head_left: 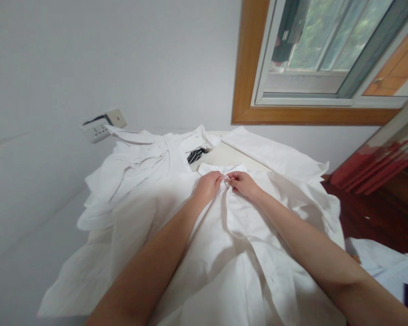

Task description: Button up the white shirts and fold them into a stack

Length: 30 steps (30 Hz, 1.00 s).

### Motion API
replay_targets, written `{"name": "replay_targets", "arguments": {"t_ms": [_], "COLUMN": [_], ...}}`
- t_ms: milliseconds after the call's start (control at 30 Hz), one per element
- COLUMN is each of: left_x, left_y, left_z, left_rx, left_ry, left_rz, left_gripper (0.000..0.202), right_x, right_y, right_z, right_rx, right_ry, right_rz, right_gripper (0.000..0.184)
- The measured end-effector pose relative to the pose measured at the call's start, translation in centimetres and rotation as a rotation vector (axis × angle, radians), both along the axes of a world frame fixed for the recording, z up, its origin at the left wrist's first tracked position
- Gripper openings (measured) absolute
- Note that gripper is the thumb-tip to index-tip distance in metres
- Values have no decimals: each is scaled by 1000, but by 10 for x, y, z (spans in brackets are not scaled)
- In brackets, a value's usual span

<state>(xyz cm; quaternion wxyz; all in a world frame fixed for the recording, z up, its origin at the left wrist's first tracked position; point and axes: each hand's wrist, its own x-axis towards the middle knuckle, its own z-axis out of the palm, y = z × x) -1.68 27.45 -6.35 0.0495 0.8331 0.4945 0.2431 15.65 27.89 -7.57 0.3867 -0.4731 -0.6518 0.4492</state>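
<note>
A white shirt [221, 271] lies spread in front of me, its collar [240, 168] at the far end. Just below the collar, my left hand [209, 184] is closed, fingertips pinching the shirt's front edge. My right hand [242, 183] meets it from the other side and pinches the same spot, thumb and forefinger together. Whether a button sits between the fingertips is too small to make out. From there the loose front edge runs toward me in wavy folds. One sleeve [275, 154] stretches out flat to the far right.
More white garments [136, 158] are heaped at the left, beside a wall socket [98, 129]. Black-and-white striped cloth [197, 155] shows near the collar. Behind stand the wall and a wood-framed window [245, 90]. White cloth [384, 262] lies lower right, near a red curtain [370, 167].
</note>
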Motion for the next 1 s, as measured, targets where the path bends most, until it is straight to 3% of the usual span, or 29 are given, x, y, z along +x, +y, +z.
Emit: {"name": "replay_targets", "arguments": {"t_ms": [367, 733, 1000], "left_x": [-2, -1, 2], "left_y": [4, 1, 0], "left_z": [-5, -3, -1], "left_rx": [-20, -21, -7], "left_ry": [25, 170, 139], "left_rz": [-21, -13, 23], "left_gripper": [23, 20, 23], "right_x": [2, 2, 1], "right_y": [4, 0, -3], "right_z": [-7, -2, 0], "right_rx": [33, 48, 54], "right_ry": [-68, -145, 1], "right_rz": [34, 57, 84], "right_gripper": [31, 22, 17]}}
